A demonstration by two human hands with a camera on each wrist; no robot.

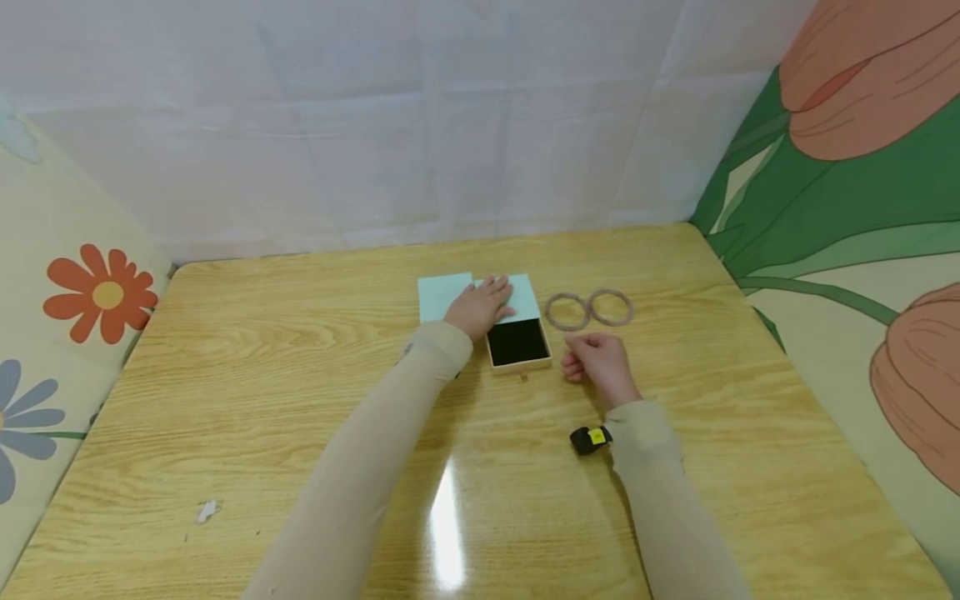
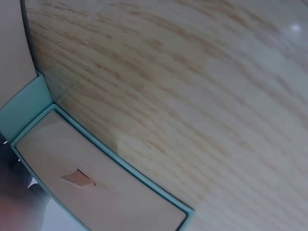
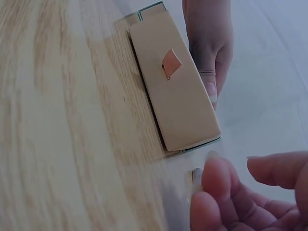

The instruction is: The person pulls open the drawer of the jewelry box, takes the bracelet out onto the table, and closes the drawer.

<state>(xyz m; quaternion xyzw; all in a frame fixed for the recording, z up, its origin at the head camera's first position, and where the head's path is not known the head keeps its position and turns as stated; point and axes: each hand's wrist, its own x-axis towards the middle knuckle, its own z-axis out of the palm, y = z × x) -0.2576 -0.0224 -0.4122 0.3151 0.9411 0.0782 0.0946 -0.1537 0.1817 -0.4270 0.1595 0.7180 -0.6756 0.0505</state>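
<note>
A mint-coloured sliding box (image 1: 525, 287) has its tan drawer (image 1: 522, 367) pulled out toward the front, showing a black inside. My left hand (image 1: 480, 308) rests on top of this box, its fingers stretched out. To its left sits a second mint box (image 1: 441, 292), whose drawer front with a small tab (image 2: 78, 178) lies within the sleeve. My right hand (image 1: 600, 363) is beside the drawer's right side, fingers loosely curled and holding nothing. In the right wrist view, its thumb and fingers (image 3: 216, 180) stand apart, close to the drawer's corner.
Two brownish rings (image 1: 567, 312), side by side, lie behind my right hand on the wood-grain table (image 1: 262, 375). A white scrap (image 1: 207, 511) lies at the front left. A white cloth (image 1: 360, 142) hangs behind the table.
</note>
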